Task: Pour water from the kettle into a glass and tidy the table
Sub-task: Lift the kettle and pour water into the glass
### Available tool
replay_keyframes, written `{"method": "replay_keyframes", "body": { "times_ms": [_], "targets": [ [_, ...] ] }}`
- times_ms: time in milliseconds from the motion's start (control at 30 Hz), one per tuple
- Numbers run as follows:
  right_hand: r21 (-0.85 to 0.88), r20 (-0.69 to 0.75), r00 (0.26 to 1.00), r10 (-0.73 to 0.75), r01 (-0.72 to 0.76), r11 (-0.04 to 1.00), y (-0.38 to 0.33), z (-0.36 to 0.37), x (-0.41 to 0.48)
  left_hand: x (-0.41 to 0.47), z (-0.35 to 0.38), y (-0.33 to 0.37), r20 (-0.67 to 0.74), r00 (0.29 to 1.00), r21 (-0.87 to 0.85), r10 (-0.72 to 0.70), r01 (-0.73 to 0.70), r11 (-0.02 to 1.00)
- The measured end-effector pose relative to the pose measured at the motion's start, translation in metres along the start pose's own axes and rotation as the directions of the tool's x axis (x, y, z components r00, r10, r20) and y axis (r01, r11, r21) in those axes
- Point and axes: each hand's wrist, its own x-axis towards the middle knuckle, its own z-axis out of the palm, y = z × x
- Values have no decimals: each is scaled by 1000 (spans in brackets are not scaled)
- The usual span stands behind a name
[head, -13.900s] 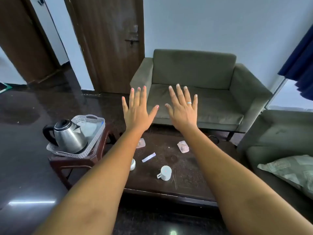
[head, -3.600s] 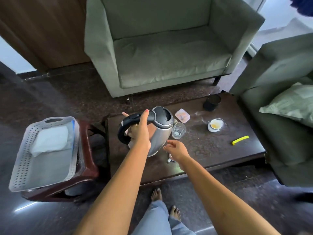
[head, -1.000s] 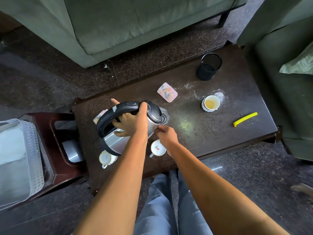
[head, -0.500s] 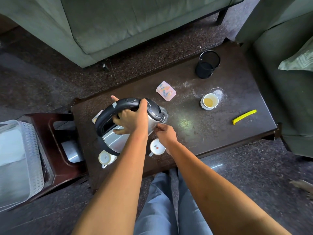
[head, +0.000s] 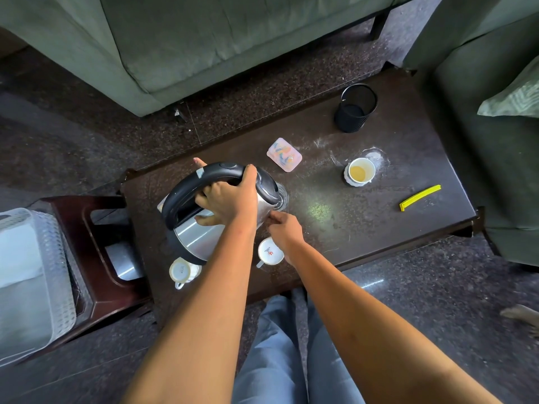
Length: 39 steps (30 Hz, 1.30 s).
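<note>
A steel kettle (head: 198,237) with a black handle and lid hangs tilted over the dark coffee table (head: 364,228), its spout toward a clear glass (head: 282,196). My left hand (head: 230,199) is closed around the kettle's handle near the lid. My right hand (head: 284,228) reaches to the glass's near side, fingertips at its base; the kettle hides most of the glass, so the grip is unclear. Water flow cannot be seen.
Two white cups (head: 270,251) (head: 182,271) stand near the front edge. Farther right are a cup with yellowish liquid (head: 360,171), a pink packet (head: 284,154), a black mesh holder (head: 354,109) and a yellow clip (head: 420,197). A white basket (head: 32,281) rests on a stool (head: 99,258) to the left. Sofas border the table.
The kettle has stayed tilted over the glass with both hands holding the same positions; only the camera view has shifted slightly.
</note>
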Motion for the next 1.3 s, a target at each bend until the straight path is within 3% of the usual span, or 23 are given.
{"method": "replay_keyframes", "body": {
  "times_ms": [1300],
  "targets": [
    [48, 74, 995, -65, 62, 997, -15, 10, -25, 0, -29, 4, -61, 989, 9, 134, -133, 991]
  ]
}}
